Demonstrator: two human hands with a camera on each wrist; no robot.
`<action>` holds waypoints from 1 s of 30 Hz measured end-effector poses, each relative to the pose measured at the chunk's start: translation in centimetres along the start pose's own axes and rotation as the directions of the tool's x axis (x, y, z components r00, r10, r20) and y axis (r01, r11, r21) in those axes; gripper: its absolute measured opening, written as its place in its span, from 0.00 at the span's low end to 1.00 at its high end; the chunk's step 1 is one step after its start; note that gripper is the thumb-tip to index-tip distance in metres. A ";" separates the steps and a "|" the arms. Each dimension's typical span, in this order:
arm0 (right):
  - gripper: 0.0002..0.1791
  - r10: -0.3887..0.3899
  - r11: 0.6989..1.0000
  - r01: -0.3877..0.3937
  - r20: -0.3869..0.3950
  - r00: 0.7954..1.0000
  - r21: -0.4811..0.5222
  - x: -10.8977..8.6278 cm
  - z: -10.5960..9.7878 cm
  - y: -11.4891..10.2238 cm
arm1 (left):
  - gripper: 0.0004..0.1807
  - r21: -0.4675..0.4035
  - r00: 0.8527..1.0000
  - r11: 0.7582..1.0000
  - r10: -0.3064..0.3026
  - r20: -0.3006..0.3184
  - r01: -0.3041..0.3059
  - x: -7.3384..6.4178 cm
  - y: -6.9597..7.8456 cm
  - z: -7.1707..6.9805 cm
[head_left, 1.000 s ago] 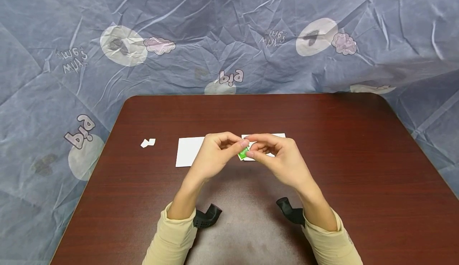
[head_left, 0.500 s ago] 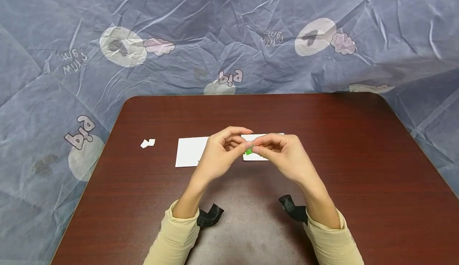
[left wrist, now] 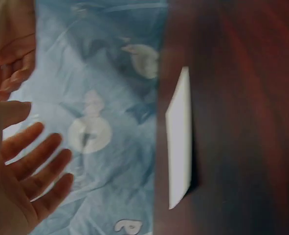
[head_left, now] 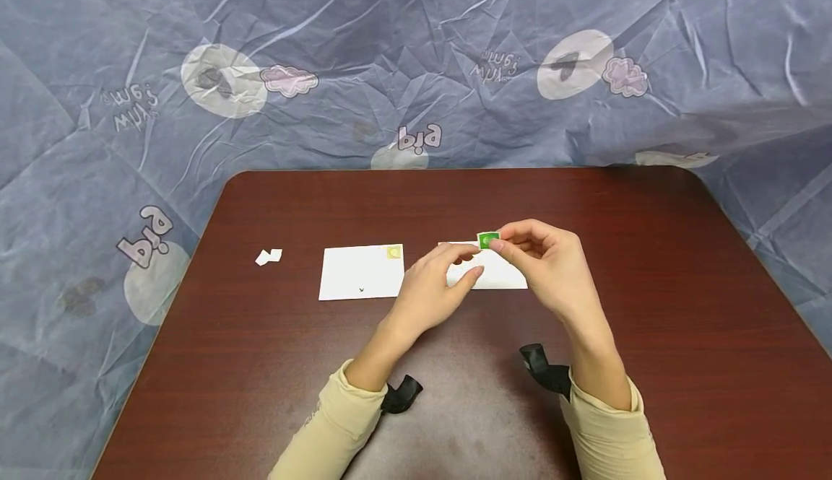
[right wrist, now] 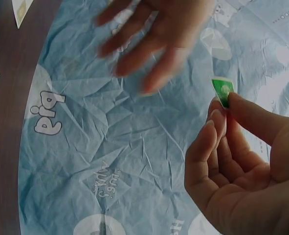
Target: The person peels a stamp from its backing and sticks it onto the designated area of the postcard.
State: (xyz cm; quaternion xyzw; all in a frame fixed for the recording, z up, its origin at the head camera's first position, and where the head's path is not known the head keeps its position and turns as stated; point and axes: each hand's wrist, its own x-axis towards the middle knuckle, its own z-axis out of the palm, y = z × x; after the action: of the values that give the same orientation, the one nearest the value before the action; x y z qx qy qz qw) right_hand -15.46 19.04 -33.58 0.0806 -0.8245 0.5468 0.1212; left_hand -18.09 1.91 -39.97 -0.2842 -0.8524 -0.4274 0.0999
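Between thumb and fingertips my right hand (head_left: 552,271) pinches a small green stamp (head_left: 487,240) with a white border, held above the right-hand envelope. In the right wrist view the stamp (right wrist: 223,92) sticks up past the thumb tip. Just left of it, my left hand (head_left: 432,292) has its fingers spread and holds nothing. Under both hands lies a white envelope (head_left: 500,278), partly covered by them. A second white envelope (head_left: 357,274) lies to the left, with a yellow stamp (head_left: 393,252) at its upper right corner and a small dark mark near its lower edge.
Two small white paper scraps (head_left: 269,257) lie on the dark red-brown table (head_left: 227,364), left of the envelopes. A grey-blue printed cloth (head_left: 364,54) hangs beyond the table's far edge. Black wrist-worn devices (head_left: 546,372) protrude from both sleeves.
Both hands held the green stamp together; my left hand has let go and its fingers have spread. The right hand has carried the stamp right and away from me. The yellow stamp is now uncovered.
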 end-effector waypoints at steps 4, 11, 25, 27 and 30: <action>0.07 -0.002 1.000 0.002 -0.032 0.999 0.012 0.1 -0.1 0.2 | 0.19 0.157 0.988 0.987 -0.009 0.152 -0.015 0.0 -0.8 1.7; 0.08 0.005 1.000 -0.007 -0.065 0.998 -0.022 0.2 0.0 0.2 | 0.25 0.229 0.938 0.973 -0.083 0.337 0.004 -0.2 -2.6 3.2; 0.11 0.062 0.993 -0.071 -0.094 0.994 -0.092 1.7 -0.5 2.5 | 0.39 0.413 0.754 0.901 -0.363 0.548 0.133 -0.9 -3.5 3.9; 0.12 0.087 0.990 -0.098 -0.102 0.991 -0.104 2.1 -0.7 3.2 | 0.39 0.426 0.748 0.894 -0.374 0.549 0.135 -0.9 -3.4 3.9; 0.12 0.135 0.983 -0.146 -0.101 0.986 -0.109 2.6 -0.9 4.3 | 0.40 0.444 0.740 0.885 -0.390 0.548 0.138 -0.9 -3.4 4.0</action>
State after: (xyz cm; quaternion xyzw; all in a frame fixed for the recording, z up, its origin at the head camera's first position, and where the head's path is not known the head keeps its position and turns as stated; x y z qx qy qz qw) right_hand -19.01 21.52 -36.32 -0.0105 -0.8519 0.5085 0.1249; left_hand -18.94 3.10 -45.09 -0.2585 -0.9338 -0.1480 -0.1981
